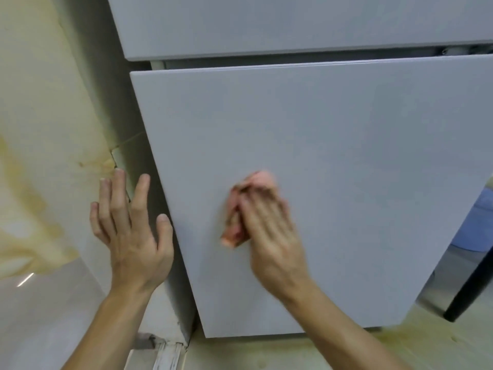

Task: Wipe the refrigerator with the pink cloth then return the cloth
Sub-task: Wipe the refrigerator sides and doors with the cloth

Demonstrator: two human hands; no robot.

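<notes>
A pale wall (48, 97) marked with yellowish-brown stains fills the left side, seen from above and close up, and it meets a stained floor (293, 353) along the bottom edge. Just right of the wall, the left hand (133, 231) is raised with its fingers spread and relaxed, holding nothing. Its thumb lies at the left edge of the refrigerator (346, 145), though whether it touches cannot be told. The refrigerator takes up the middle and right: a plain, smooth, light grey lower door with no handle showing, standing slightly ajar below a matching grey upper panel (266, 22). On the lower door's left half is the pink cloth (233, 232), bunched into a crumpled wad and blurred. The right hand (272, 236) lies over it, fingers stretched out, pressing the cloth flat against the door. At the far right, past the door's edge, are a blurry blue shape (477, 220) and a shiny metal surface with a dark edge (450, 292).
</notes>
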